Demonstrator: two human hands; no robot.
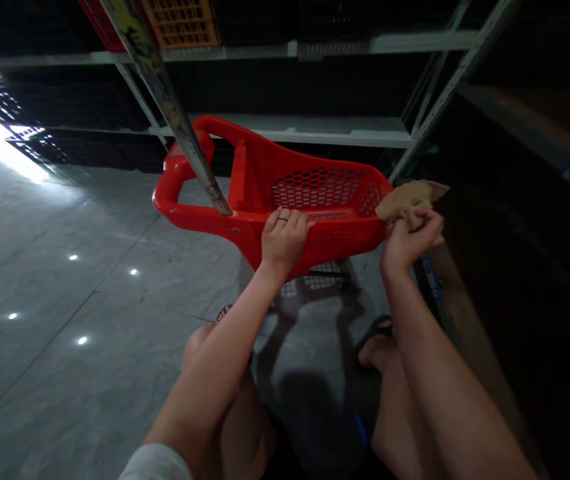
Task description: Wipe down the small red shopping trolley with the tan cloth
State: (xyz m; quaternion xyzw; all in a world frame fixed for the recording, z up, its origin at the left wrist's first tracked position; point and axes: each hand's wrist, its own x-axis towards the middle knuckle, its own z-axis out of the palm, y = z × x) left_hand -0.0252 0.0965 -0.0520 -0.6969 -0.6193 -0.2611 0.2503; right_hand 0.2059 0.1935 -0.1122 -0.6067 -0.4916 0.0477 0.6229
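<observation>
A red plastic shopping cart (315, 240) with honeycomb holes in its basket stands crosswise in front of me, its looped handle to the left. My left hand (286, 238) is closed over the near rim, fingers curled to the inside. At the right end of the basket, my right hand (412, 241) grips a crumpled tan cloth (409, 199), which lies against the cart's corner rim. Part of the cloth is hidden by the fingers. A worn, paint-stained pole (179, 120) slants down to the rim near the handle; whether it touches the cart I cannot tell.
Behind the cart runs a metal shelf rack (285, 130) with an orange crate (182, 23) and dark crates on it. A dark shelf edge (535, 130) juts in at the right. My feet are on the grey floor (65, 373) close below the cart.
</observation>
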